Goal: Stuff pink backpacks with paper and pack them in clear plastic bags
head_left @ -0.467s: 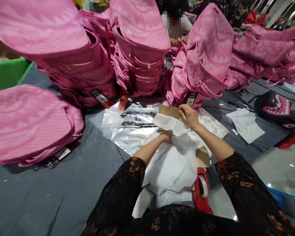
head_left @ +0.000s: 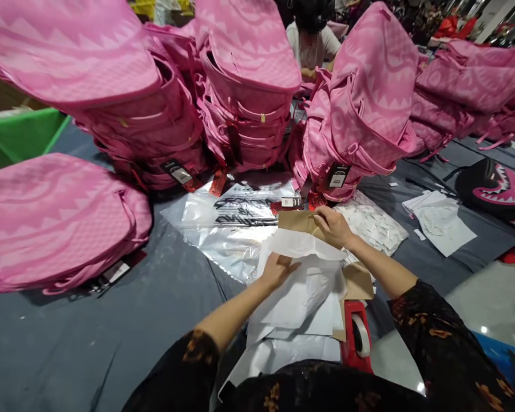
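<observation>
White tissue paper (head_left: 298, 303) lies at the near edge of a grey work surface (head_left: 77, 349), before a clear plastic bag (head_left: 229, 243) and pink backpacks (head_left: 244, 74). Head view: the left hand (head_left: 278, 272), earlier clenched, is opened flat on the tissue; kraft paper (head_left: 298, 222) is pinched by the right hand (head_left: 332, 226).

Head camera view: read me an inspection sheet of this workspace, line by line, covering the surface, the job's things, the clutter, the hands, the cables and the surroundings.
Surface: grey sheet, creased, with paper scraps on it.
Job's things: white tissue paper and brown kraft paper, lying over a clear printed plastic bag.
Clutter: red tape dispenser, loose white papers, black shark-mouth backpack.
Hands: left hand lies on the tissue; right hand grips the kraft paper's edge.
Cables: nothing seen.
Surroundings: stacked pink backpacks, green bin, co-worker beyond the stacks.
</observation>
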The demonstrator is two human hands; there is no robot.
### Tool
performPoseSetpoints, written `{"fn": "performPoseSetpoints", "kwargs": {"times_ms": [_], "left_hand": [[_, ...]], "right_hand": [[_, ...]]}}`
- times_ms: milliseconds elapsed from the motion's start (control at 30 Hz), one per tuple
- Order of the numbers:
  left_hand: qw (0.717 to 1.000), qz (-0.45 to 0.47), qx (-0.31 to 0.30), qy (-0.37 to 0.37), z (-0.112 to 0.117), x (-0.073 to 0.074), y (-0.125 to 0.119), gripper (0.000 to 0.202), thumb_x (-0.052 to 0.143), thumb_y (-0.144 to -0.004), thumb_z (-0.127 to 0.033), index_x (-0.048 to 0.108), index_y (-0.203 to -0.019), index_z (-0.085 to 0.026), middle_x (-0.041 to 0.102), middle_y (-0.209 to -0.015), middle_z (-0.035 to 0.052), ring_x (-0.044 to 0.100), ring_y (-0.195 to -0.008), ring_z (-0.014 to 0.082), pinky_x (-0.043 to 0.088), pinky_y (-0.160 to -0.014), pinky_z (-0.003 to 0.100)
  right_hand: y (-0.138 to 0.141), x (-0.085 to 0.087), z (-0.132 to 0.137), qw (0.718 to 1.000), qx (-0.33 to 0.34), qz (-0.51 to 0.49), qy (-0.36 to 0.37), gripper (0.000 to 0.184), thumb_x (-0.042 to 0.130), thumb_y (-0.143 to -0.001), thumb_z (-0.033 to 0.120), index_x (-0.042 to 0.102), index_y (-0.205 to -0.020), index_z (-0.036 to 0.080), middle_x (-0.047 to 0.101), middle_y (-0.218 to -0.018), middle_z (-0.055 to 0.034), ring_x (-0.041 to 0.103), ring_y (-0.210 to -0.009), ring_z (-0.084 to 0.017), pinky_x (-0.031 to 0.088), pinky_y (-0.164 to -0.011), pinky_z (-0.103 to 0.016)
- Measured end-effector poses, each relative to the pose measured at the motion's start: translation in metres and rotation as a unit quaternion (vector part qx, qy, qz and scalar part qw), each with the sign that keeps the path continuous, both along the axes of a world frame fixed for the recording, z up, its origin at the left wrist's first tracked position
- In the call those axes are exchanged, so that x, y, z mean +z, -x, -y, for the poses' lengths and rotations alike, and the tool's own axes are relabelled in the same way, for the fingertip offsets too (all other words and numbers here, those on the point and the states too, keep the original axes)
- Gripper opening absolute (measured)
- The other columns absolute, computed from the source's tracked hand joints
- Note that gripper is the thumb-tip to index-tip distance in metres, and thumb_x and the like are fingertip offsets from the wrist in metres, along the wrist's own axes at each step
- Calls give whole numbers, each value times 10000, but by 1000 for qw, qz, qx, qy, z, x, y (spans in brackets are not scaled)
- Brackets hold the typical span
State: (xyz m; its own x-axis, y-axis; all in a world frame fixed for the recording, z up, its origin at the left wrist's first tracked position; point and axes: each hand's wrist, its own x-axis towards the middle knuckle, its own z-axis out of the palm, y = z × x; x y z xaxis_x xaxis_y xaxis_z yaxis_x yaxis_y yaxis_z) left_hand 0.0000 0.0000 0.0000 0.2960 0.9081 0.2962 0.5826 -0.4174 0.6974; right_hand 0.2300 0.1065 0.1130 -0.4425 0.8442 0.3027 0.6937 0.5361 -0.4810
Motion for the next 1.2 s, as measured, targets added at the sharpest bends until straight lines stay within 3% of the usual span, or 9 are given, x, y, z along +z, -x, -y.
{"fn": "performPoseSetpoints", "kwargs": {"times_ms": [100,200,300,367,533,633,867,1100,1200], "left_hand": [[981,-30,33,-188,47,20,20,212,693,-918,-234,651,-1123,-269,712,-1063,58,644,-1145,235,440,-1107,460],[924,-100,42,-367,47,45,13,365,684,-908,-135,611,-1213,-322,708,-1135,34,607,-1229,214,314,-1197,475],[923,-168,-6,-345,21,53,-1,221,558,-974,-116,632,-1132,-251,722,-1050,43,645,-1085,198,332,-1162,480],[930,-180,-50,-318,17,44,0,200,492,-992,-96,632,-1064,-220,708,-927,27,642,-901,161,399,-1090,430],[948,-197,-62,-243,74,-10,28,238,434,-988,-65,626,-940,-198,648,-819,21,578,-758,156,464,-967,371],[956,-209,-57,-198,105,-26,41,267,423,-990,-66,611,-853,-197,613,-772,12,547,-715,158,469,-952,371],[962,-198,-11,-189,100,-9,50,238,481,-941,-31,633,-998,-205,662,-958,54,593,-885,182,447,-1004,425],[980,-80,3,-180,113,2,54,226,505,-931,-85,614,-1068,-228,691,-1097,94,621,-1043,213,474,-960,432],[981,-3,-69,-180,112,11,53,244,470,-973,-244,573,-1193,-227,694,-1195,135,632,-1119,241,447,-1032,479]], "right_hand": [[0,-9,14,1000,5,-10,29,221,422,-1050,364,586,-1010,221,646,-870,-43,598,-785,-186,442,-731,-283],[7,-15,25,999,20,5,47,211,429,-1046,361,586,-999,227,653,-884,-45,603,-804,-190,446,-742,-287],[15,-20,30,997,26,49,49,203,433,-1040,345,594,-1019,224,674,-936,-64,617,-830,-201,437,-726,-289],[16,-25,30,995,9,85,46,210,428,-1039,339,602,-1033,222,688,-970,-76,626,-844,-210,418,-699,-288],[13,-34,13,988,-75,124,44,215,431,-1030,338,611,-988,229,706,-958,-76,621,-823,-222,372,-666,-289],[13,-26,-8,988,-95,119,33,226,435,-1020,354,618,-977,228,707,-950,-85,611,-811,-227,360,-662,-292],[11,14,-47,996,-30,54,63,229,533,-966,436,605,-994,220,707,-820,-40,614,-753,-209,402,-699,-288],[7,14,-33,991,-13,17,131,360,557,-929,542,617,-817,205,712,-752,-27,606,-683,-172,406,-667,-270],[5,14,-27,993,-22,8,119,433,500,-948,535,581,-680,205,685,-712,-33,582,-667,-162,399,-664,-273]]}}
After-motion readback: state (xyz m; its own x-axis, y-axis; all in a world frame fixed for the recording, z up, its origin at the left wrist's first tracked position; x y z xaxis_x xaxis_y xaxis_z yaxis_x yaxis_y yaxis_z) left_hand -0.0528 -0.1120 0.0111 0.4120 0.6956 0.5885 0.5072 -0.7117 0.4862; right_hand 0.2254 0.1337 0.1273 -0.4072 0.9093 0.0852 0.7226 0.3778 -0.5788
